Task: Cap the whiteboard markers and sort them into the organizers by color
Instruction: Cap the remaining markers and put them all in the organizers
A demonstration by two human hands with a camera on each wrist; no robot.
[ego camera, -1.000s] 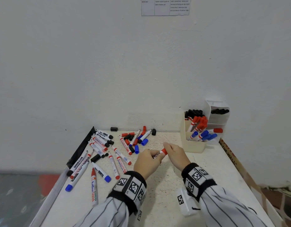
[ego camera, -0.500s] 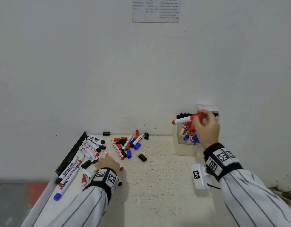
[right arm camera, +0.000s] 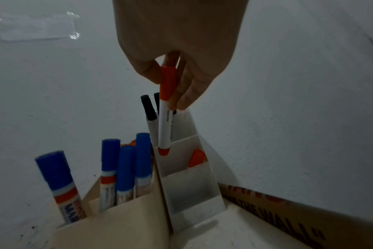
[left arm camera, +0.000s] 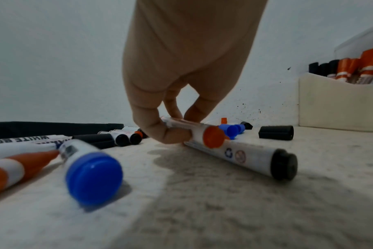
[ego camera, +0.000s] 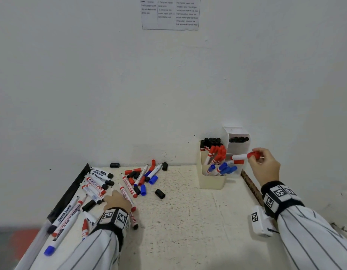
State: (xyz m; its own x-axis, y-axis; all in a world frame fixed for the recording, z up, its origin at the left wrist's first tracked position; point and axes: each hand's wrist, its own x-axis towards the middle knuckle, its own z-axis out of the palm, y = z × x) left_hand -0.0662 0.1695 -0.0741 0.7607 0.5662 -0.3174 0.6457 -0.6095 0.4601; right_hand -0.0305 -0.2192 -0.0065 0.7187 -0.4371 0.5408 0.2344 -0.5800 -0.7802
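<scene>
Right hand [ego camera: 265,166]: fingers pinch the cap end of a capped red whiteboard marker with a smooth white cylindrical barrel [right arm camera: 165,118], held above the middle compartment of the white plastic stepped organizer [right arm camera: 189,185].
Left hand [left arm camera: 181,70]: thumb and fingertips pinch a loose red-ended white marker [left arm camera: 211,139] low over the speckled, rough cream tabletop [ego camera: 188,221].
Cream rectangular organizer [ego camera: 212,182]: holds black, red and blue capped markers, grouped by tier.
Loose pile [ego camera: 102,188]: markers and short cylindrical caps, left of centre.

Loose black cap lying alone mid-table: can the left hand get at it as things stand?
Probably not yet: the loose black cap has open table around it, but the left hand already pinches a red-ended white marker.
</scene>
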